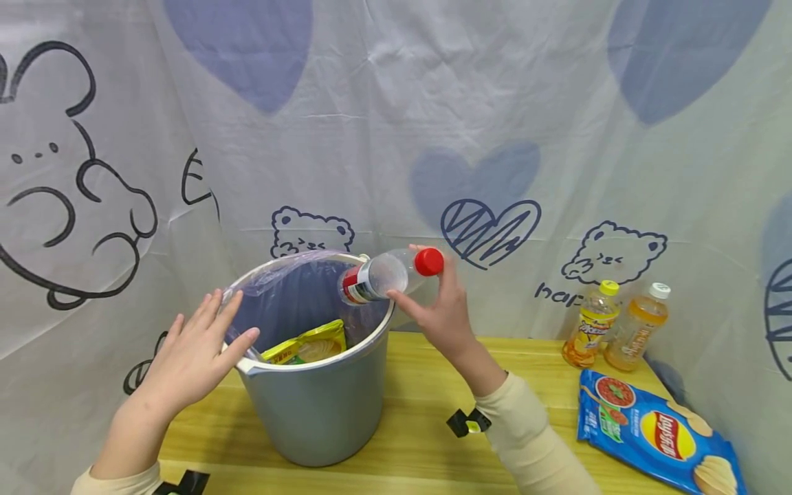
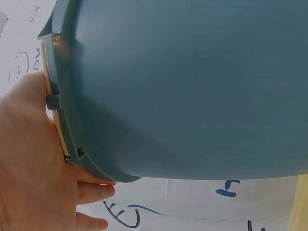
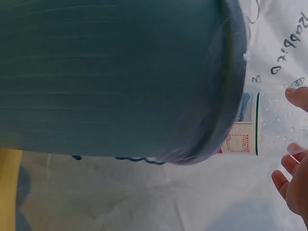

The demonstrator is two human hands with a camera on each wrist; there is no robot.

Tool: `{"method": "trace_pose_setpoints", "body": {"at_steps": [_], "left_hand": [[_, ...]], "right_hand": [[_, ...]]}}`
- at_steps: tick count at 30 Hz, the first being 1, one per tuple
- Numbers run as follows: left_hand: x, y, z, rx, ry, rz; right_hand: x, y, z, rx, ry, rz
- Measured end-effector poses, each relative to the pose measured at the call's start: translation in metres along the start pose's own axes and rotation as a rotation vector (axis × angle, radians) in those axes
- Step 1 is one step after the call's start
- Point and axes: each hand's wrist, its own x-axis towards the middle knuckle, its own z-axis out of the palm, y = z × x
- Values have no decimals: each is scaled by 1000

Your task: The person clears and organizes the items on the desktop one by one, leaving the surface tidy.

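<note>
A clear plastic bottle with a red cap and a red-and-white label is in my right hand, gripped near its cap. It tilts over the right rim of a grey trash can, its base inside the opening. In the right wrist view the bottle's label shows beyond the rim, beside my fingers. My left hand rests on the can's left rim with fingers spread and straight; the left wrist view shows the hand against the rim. A yellow snack packet lies inside the can, partly hidden by the front rim.
A purple plastic liner covers the can's inside. On the wooden table, at the right, stand a yellow-capped bottle and a white-capped bottle, with a blue chip bag before them. A printed cloth hangs behind.
</note>
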Motion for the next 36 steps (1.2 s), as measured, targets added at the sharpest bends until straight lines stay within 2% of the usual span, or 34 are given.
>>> {"method": "trace_pose_setpoints", "body": {"at_steps": [6,10,14,18,24,30,36], "left_hand": [[0,0,0,-1,-1,-2],[1,0,0,-4,1,-3],[1,0,-1,-8,1,-3],[0,1,-1,-15,1,-2],[-1,1,0,-13,12,2],[-2,1,1,-14,6,-1],[-2,0,2,-19,13,0]], "right_hand": [[-10,8,3,37,-11,91],[-10,1,6,54,-29,161],[-9,-1,10,65,-54,195],[-12,11,17,69,-77,221],[-17,24,20,13,-105,206],[-20,25,17,-30,-131,187],[-21,26,13,-60,-120,152]]}}
